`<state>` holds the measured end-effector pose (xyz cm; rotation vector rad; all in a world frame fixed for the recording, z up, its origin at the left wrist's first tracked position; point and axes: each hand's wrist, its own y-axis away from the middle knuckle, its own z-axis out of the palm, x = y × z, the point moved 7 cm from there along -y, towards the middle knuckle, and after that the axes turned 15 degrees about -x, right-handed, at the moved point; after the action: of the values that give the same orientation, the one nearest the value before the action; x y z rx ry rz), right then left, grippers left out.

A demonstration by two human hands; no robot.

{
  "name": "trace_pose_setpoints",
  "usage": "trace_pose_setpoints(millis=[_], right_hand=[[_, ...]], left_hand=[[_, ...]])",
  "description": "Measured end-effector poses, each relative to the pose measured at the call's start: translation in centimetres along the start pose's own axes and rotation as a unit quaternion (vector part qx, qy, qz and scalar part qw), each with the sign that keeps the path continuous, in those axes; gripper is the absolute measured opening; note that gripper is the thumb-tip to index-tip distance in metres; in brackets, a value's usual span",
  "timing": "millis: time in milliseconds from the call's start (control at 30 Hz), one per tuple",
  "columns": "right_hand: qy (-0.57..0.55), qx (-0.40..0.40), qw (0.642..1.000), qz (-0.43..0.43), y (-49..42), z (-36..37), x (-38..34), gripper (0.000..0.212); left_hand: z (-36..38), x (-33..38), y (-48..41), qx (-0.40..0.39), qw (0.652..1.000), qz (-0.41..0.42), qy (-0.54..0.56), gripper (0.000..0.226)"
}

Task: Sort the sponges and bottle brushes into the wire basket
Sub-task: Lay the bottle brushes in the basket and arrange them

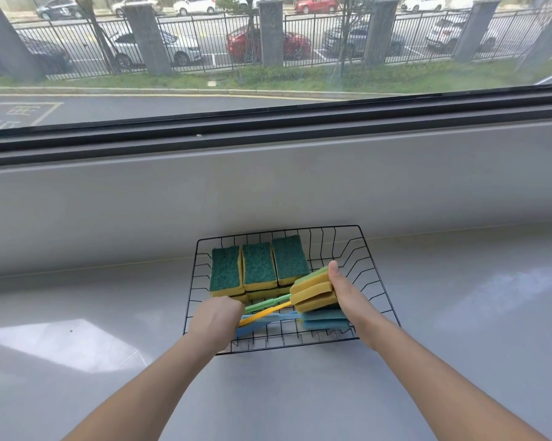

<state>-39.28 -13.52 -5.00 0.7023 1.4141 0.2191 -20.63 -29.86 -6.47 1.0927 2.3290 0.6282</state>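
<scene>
A wire basket (281,231) sits on the grey surface (300,393) below a window, with green-topped sponges (258,265) stacked in rows at its far left. Three bottle brushes (312,294), green, yellow and blue, lie across its near half. The left hand (215,319) is curled around their handle ends, and the right hand (347,297) grasps the yellow and green foam heads above the blue one.
</scene>
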Motion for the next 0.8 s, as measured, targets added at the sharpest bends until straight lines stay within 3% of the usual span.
trace_pose_setpoints(millis=[267, 567, 800], right_hand=[[0.003, 0.007, 1.0, 0.0, 0.17, -0.1, -0.03, 0.086], [-0.007, 0.0, 1.0, -0.022, -0.02, -0.06, -0.25, 0.084], [-0.004, 0.003, 1.0, -0.015, -0.06, -0.11, -0.14, 0.082]], left_hand=[[0.4, -0.56, -0.45, 0.039, 0.996, 0.017, 0.075, 0.031], [-0.16, -0.2, -0.15, 0.106, 0.98, 0.077, 0.151, 0.025], [-0.48, -0.74, 0.18, 0.101, 0.973, 0.11, 0.177, 0.021]])
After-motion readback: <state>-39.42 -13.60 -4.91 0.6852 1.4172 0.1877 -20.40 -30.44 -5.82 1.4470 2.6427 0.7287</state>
